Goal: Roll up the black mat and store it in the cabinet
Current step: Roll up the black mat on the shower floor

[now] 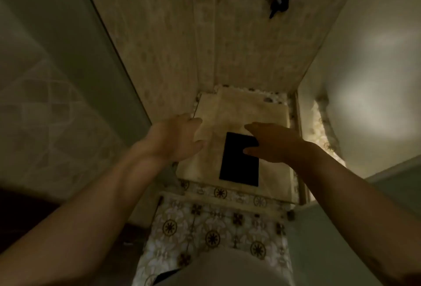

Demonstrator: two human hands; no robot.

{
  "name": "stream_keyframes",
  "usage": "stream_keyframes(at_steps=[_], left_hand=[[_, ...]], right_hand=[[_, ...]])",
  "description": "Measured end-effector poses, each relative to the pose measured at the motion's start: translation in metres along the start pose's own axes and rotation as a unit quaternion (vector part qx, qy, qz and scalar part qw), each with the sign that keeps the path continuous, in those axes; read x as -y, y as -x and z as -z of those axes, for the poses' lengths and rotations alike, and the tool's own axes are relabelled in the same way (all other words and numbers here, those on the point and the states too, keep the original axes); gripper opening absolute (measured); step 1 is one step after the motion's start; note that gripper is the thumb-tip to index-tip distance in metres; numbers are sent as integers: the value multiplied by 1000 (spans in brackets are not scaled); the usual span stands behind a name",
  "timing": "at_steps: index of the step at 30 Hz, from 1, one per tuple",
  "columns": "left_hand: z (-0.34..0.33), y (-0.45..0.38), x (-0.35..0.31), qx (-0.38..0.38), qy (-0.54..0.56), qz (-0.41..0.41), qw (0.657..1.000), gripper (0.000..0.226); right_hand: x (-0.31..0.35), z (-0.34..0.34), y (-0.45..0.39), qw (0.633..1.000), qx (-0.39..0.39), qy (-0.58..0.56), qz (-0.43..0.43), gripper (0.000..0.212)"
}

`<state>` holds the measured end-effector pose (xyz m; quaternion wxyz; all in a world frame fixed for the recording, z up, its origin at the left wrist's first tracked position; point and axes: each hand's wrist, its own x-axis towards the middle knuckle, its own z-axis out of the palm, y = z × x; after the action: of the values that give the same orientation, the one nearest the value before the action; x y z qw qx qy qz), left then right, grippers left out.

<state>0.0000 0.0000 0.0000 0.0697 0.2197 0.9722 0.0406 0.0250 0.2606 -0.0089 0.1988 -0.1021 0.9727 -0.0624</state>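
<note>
Both hands are reaching down toward a black mat on a shower floor, the left hand (180, 136) and right hand (273, 143) spread wide and holding nothing.

At the centre of the frame the black mat (240, 160) is lying flat and unrolled on a pale beige floor mat (230, 112), the right hand's fingers passing over its upper right corner while the left is hovering clear of it at the left. It looks thin, light and limp, likely best gripped along a short edge and rolled from there. Room is tight: a glass panel (75, 85) is closing in at left, a tiled wall (216, 35) above, patterned floor tiles (214, 235) below. No cabinet is showing.
</note>
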Motion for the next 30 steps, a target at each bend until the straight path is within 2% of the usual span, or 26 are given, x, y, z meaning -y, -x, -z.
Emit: stream_keyframes(at_steps=[3,6,14,16,22,30], left_hand=[[-22,-2,15,42,-16,-27,999,60],[-43,-5,26,94,-16,-20,995,64],[-74,-27,30,147,23,-3,989,62],[-77,-40,26,154,31,12,987,63],[-87,-98,13,108,42,48,992,63],[-107,-180,-3,141,39,85,986,73]], right_hand=[[14,-19,-11,1000,24,-2,0,76],[24,-42,-21,998,60,-10,-8,85],[12,-79,-52,994,102,-32,6,87],[0,-82,-65,993,109,-41,11,88],[-43,-72,-111,990,139,-17,17,88],[-116,-48,-163,987,153,25,32,85]])
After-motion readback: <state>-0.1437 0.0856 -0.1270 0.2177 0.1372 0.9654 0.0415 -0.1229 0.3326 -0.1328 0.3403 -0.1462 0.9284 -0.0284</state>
